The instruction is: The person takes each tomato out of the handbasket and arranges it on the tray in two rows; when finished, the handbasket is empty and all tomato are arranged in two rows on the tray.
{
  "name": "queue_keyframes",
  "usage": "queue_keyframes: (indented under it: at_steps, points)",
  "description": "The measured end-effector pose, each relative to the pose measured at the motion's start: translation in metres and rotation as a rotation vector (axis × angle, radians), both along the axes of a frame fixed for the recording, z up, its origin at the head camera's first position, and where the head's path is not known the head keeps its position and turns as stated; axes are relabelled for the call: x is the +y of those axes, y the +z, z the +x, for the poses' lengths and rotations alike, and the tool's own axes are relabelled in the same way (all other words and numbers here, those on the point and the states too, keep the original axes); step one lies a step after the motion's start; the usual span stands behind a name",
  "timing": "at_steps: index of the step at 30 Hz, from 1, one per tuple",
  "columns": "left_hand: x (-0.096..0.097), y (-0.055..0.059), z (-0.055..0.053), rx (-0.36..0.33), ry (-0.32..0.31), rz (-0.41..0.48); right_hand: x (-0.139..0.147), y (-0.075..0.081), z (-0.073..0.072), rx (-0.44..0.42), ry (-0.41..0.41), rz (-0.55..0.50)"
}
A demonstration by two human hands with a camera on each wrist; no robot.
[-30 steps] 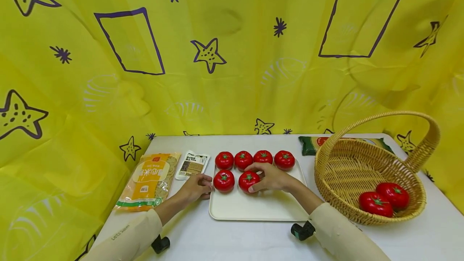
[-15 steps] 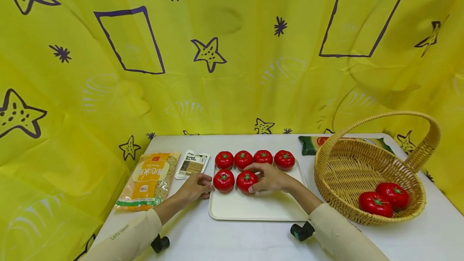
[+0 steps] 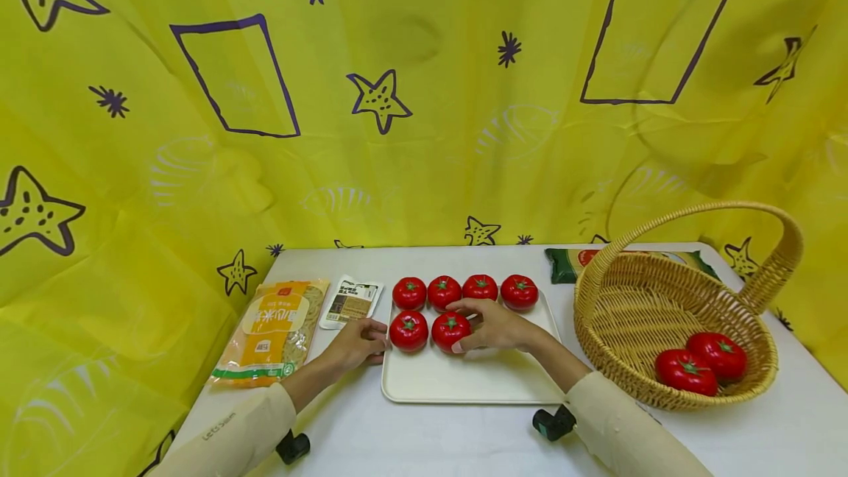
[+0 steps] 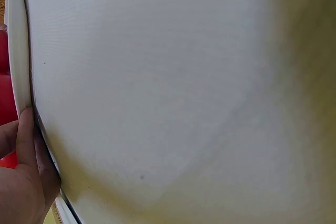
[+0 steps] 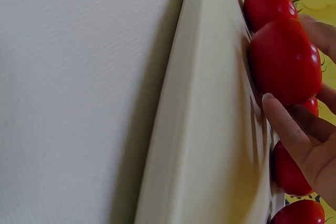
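The right hand (image 3: 493, 324) holds a red tomato (image 3: 450, 332) in the front row on a cream tray (image 3: 464, 381). In the right wrist view its thumb is at the near base of this tomato (image 5: 286, 61), with the other fingers round the far side. At the tray's left edge, the left hand (image 3: 361, 341) grips the rim; the left wrist view shows its fingers (image 4: 25, 140) at that rim. Left of the held tomato sits another tomato (image 3: 408, 331). Behind them, several tomatoes stand in a row, such as the rightmost one (image 3: 520, 292).
A wicker basket (image 3: 649, 300) with two tomatoes (image 3: 717, 356) stands at the right, a green packet (image 3: 563, 266) behind it. To the left lie an orange noodle bag (image 3: 271, 330) and a small white packet (image 3: 351, 302). A yellow patterned curtain (image 3: 424, 168) hangs behind the white table (image 3: 411, 440).
The right hand's tomato has shifted slightly left, closer to the front-left one, and then stayed there. The left hand has kept its place at the tray's edge.
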State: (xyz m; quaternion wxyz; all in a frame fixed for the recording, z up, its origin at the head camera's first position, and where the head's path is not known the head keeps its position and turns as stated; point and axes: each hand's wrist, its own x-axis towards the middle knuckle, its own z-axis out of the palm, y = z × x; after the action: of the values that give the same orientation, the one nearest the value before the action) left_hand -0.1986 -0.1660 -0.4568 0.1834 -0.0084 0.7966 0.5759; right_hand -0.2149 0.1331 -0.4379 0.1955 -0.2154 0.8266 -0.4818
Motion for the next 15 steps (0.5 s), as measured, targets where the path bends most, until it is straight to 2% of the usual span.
queue_keyframes:
  at_steps: [6, 15]
  points:
    - [0.001, -0.001, 0.0, 0.004, 0.009, -0.024, 0.005, 0.004, 0.003, -0.034, 0.001, -0.029]
    - [0.0, -0.001, 0.0, 0.005, -0.005, -0.02, 0.024, 0.021, 0.007, 0.076, 0.018, -0.001]
